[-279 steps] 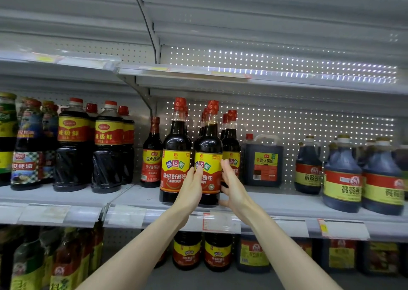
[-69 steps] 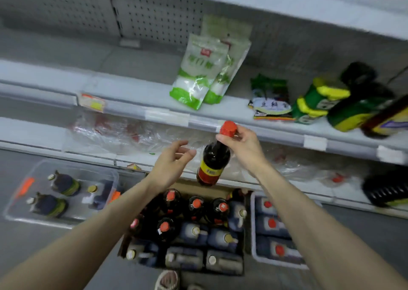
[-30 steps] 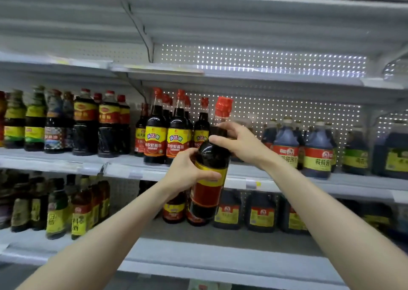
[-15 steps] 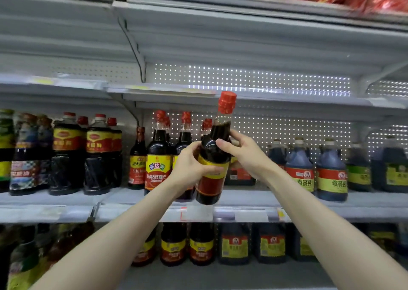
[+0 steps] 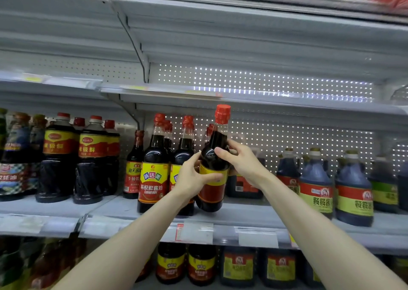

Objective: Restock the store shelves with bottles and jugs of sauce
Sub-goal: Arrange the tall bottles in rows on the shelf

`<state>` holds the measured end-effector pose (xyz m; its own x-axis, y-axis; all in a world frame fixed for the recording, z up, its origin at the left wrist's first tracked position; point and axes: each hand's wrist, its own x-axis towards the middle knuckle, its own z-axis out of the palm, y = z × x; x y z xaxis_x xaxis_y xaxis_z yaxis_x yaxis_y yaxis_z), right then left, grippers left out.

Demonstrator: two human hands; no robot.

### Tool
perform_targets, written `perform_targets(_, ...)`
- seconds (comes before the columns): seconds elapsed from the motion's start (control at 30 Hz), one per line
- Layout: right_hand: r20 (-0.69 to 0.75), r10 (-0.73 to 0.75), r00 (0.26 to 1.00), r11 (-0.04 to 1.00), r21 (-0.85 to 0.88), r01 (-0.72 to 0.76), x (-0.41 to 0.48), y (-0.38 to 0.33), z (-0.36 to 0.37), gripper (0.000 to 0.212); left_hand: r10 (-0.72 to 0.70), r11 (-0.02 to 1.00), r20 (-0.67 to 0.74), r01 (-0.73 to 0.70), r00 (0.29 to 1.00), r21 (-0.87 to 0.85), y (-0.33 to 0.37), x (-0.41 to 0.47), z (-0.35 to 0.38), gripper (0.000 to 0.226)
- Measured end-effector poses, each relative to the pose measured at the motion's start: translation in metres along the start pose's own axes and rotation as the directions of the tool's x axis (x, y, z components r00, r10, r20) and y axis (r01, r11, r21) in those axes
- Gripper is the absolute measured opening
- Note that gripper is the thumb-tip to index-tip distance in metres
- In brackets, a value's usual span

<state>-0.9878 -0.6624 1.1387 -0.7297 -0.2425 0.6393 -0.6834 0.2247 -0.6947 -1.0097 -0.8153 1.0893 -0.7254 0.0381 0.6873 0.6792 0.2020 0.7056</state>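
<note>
A red-capped bottle [image 5: 213,168] hangs tilted just above the shelf [image 5: 254,213], near its front edge — left hand [image 5: 191,179] gripping the label, right hand [image 5: 241,161] curled round the shoulder. Placing step, by the look; next it likely needs righting, setting down, then release.

Shop: price-tagged shelves [image 5: 242,215] of sauce bottles [image 5: 153,168]

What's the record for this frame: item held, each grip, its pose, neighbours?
item: soy sauce bottle, red cap, yellow-red label
left-hand grip: curled round the label
right-hand grip: curled round the shoulder
pose: tilted, base low over the shelf; contact unclear
neighbours: matching bottles left, blue jugs right
</note>
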Motion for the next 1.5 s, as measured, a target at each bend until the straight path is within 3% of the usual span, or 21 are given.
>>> perform_targets(0.17,0.022,0.027,0.999,0.999,-0.036,-0.026,0.011,0.012,-0.007,0.013,-0.037,0.999,-0.004,0.037,0.999,0.033,-0.013,0.011,0.009,0.051)
perform_targets(0.3,0.008,0.053,0.999,0.997,-0.056,-0.052,0.019,0.025,-0.009,0.018,-0.075,0.994,-0.02,0.076,0.997,0.077,-0.019,0.015,0.013,0.068)
perform_targets(0.47,0.013,0.098,0.995,0.994,-0.04,-0.097,0.029,0.04,-0.006,0.028,-0.092,0.99,-0.029,0.095,0.995,0.107,-0.025,0.015,0.016,0.045)
perform_targets(0.73,0.013,0.151,0.989,0.987,-0.06,-0.15,0.03,0.039,-0.001,0.034,-0.127,0.979,-0.036,0.131,0.991,0.157,-0.026,0.017,0.022,0.045)
perform_targets(0.83,-0.031,0.192,0.981,0.981,-0.004,-0.193,0.02,0.047,0.002,0.046,-0.156,0.974,-0.027,0.158,0.987,0.162,-0.023,0.015,0.024,0.04)
perform_targets(0.97,-0.015,0.296,0.955,0.951,0.098,-0.293,-0.008,0.06,0.012,0.057,-0.186,0.967,-0.026,0.187,0.982,0.171,-0.02,0.013,0.026,0.054)
perform_targets(1.13,0.042,0.406,0.913,0.877,0.262,-0.402,-0.014,0.058,0.013,0.05,-0.23,0.965,-0.001,0.228,0.973,0.132,-0.018,0.012,0.028,0.032)
perform_targets(1.27,0.038,0.428,0.903,0.866,0.268,-0.422,-0.013,0.051,0.008,0.025,-0.243,0.967,0.02,0.241,0.97,0.088,-0.021,0.012,0.031,0.05)
perform_targets(1.5,0.05,0.436,0.899,0.857,0.281,-0.431,-0.027,0.049,0.015,0.029,-0.353,0.924,0.025,0.352,0.935,-0.149,-0.024,-0.015,0.027,0.049)
